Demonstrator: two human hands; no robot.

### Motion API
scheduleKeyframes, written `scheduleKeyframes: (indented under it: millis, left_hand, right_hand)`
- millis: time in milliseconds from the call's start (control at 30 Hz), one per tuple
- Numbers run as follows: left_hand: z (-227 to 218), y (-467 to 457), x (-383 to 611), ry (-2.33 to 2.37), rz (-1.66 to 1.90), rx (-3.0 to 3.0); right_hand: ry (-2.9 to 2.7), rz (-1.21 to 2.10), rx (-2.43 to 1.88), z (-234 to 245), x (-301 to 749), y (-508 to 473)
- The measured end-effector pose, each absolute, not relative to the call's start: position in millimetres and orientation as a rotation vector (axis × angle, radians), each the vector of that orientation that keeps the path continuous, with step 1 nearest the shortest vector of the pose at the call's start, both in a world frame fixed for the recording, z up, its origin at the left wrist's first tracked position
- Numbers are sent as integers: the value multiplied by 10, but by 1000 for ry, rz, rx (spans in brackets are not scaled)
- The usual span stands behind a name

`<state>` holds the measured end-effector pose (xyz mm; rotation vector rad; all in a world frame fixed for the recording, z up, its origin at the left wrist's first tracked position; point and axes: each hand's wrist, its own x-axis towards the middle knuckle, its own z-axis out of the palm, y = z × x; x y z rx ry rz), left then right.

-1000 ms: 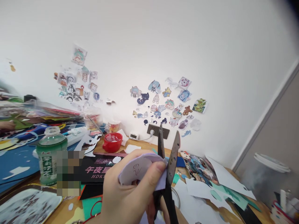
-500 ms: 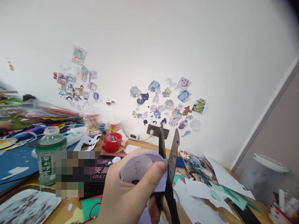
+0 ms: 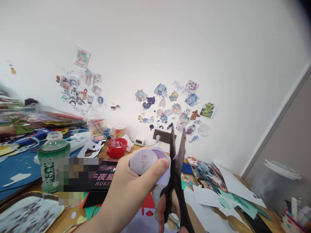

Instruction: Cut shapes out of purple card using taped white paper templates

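– What has changed since a moment ago?

– In the head view, my scissors [image 3: 178, 168] have tipped to the right and their blades have narrowed, and my left hand [image 3: 131, 194] has turned the lilac paper piece [image 3: 145, 160] so its pencilled face sits higher.

– How are your hands set?

– My left hand pinches the paper, thumb across its front, just left of the blades. My right hand [image 3: 167, 207] is clenched through the black handles, low under the paper and mostly hidden.

– How do you cut this well?

– I judge short snips are best, feeding the curve by turning the paper, not the scissors, and keeping my thumb clear of the blade line, which is very near.

– And room around you?

– There is open air above and ahead of the blades toward the wall. Left of my left hand stand a green bottle [image 3: 51, 161] and a red cup [image 3: 117, 147], well apart. Right of the scissors lie loose paper scraps [image 3: 218, 191], reaching toward the table edge.
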<state>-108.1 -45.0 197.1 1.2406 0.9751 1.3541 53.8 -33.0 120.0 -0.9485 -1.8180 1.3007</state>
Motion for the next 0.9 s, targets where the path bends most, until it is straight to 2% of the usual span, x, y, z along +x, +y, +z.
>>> scheduleKeyframes:
  millis: [33, 200, 333, 467, 667, 900]
  left_hand:
    - [1970, -437, -1083, 957, 1342, 1248]
    - [1938, -384, -1061, 778, 1341, 1262]
    - [1984, -391, -1054, 706, 1140, 1348]
    - [2013, -395, -1035, 809, 1028, 1581]
    - [1877, -368, -962, 947, 943, 1918]
    - [1910, -370, -954, 954, 878, 1979]
  right_hand:
    - [-1786, 1351, -898, 1233, 531, -326]
    - [-1732, 1139, -872, 1228, 532, -341]
    - [-1795, 957, -781, 1174, 562, -373]
    - [-1502, 721, -911, 1304, 520, -511]
    - [-1396, 654, -1060, 1429, 539, -564]
    - [-1332, 547, -1202, 1449, 588, -553]
